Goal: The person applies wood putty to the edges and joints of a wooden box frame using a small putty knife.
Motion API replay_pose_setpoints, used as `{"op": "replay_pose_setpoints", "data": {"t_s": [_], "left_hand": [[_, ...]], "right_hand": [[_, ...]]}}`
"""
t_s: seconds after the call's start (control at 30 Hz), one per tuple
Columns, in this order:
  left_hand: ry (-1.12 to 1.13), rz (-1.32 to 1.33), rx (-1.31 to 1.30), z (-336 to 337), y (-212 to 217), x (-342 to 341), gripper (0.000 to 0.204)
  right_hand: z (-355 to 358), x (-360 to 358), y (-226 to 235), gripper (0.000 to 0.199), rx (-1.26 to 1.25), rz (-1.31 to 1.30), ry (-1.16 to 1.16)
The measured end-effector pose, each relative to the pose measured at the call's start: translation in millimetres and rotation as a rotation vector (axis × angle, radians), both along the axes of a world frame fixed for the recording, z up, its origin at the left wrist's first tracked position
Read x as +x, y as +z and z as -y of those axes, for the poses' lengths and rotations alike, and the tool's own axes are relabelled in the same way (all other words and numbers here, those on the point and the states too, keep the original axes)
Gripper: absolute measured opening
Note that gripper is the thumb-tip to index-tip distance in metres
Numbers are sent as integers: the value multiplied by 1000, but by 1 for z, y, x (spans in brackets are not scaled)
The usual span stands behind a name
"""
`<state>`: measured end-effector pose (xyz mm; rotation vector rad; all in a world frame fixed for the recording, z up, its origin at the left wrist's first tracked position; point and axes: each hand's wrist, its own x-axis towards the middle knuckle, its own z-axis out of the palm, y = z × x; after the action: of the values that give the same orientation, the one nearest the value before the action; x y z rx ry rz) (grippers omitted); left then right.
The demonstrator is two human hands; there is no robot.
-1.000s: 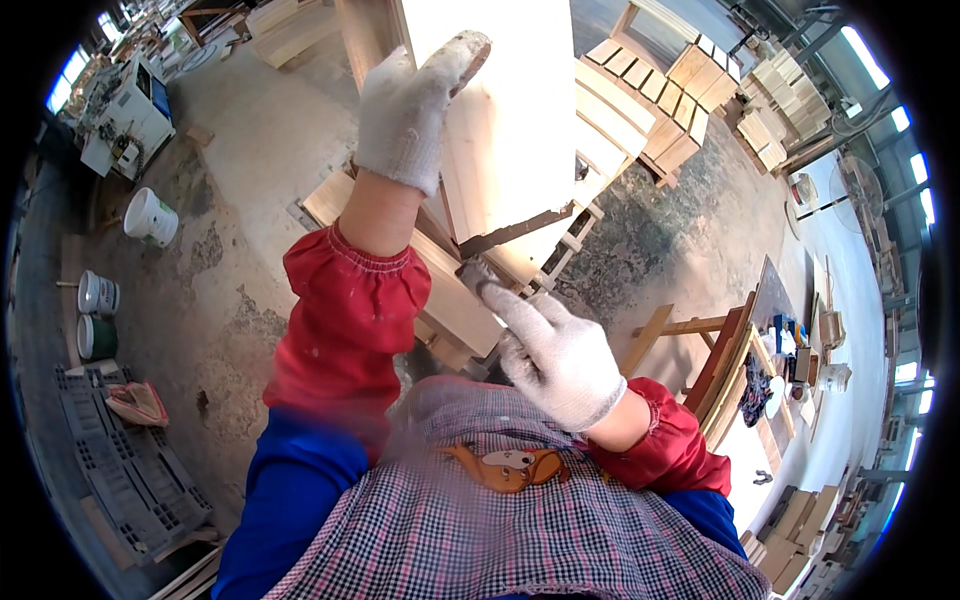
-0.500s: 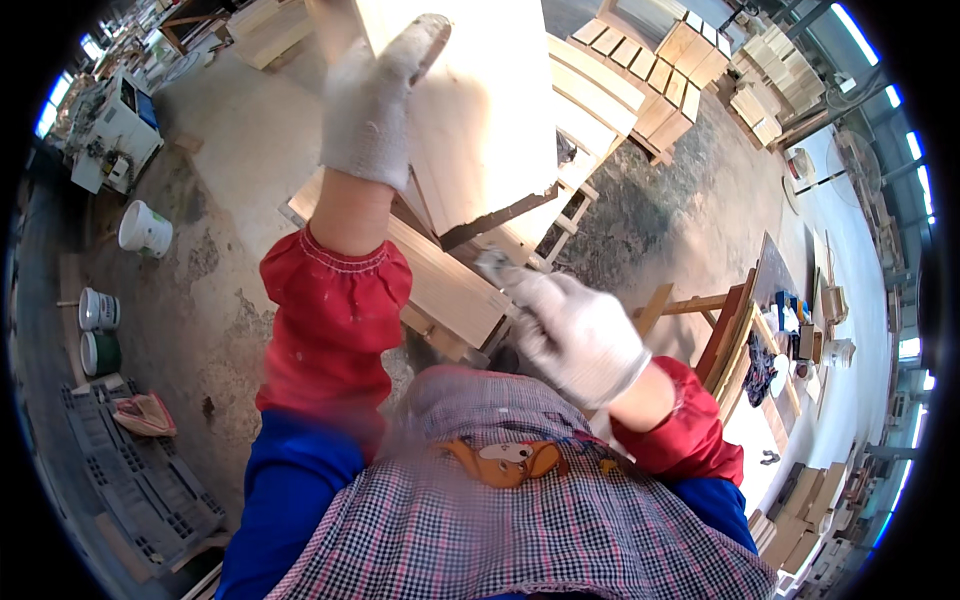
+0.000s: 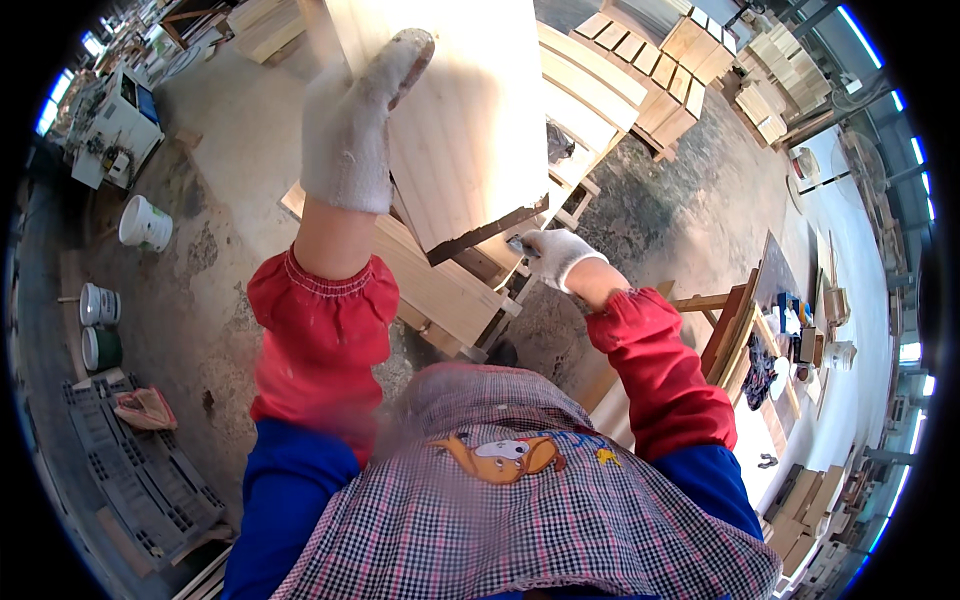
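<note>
My left hand (image 3: pixel 352 130), in a white glove, grips the left edge of a large pale wooden board (image 3: pixel 470 130), its thumb lying on the face. The board is tilted up, and a dark, rough strip runs along its lower end. My right hand (image 3: pixel 562 257), also gloved, is closed near the board's lower right corner. A small greyish end (image 3: pixel 517 243) pokes out of its fingers; its kind cannot be made out. Under the board lies a light wooden plank (image 3: pixel 440 285) on a low wooden support, partly hidden.
Slatted wooden pieces (image 3: pixel 590 85) stand behind the board, with stacked wooden boxes (image 3: pixel 665 95) farther right. At right is a workbench (image 3: pixel 750 320) with loose items. White buckets (image 3: pixel 146 224) and a grey plastic pallet (image 3: pixel 140 470) are at left.
My right hand has moved up and away from me, its arm stretching out toward the board's lower right corner. The board and my left hand have shifted slightly left.
</note>
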<state>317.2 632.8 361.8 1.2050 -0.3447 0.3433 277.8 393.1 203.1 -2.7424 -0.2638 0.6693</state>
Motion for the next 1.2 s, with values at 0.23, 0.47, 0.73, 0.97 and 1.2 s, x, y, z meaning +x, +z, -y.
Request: {"op": "replay_pose_setpoints", "data": {"t_s": [0.23,0.47,0.73,0.97,1.2], "left_hand": [[-92,111,-85,-1,-13,-6,27],[-75,155,83,-5,-27,-17,27],[-112,-136,168,18,-19,-55,19],[-170,-300,98,31,-35,-81,15],[-87,-142,146,37,-51,-84,21]], "right_hand": [[15,4,8,39,-94,-172,134],[58,-60,86,50,1123,-566,-466],[-5,-95,183,56,1569,256,-296],[-65,-81,232,43,714,913,38],[-87,-82,240,42,644,960,26]]}}
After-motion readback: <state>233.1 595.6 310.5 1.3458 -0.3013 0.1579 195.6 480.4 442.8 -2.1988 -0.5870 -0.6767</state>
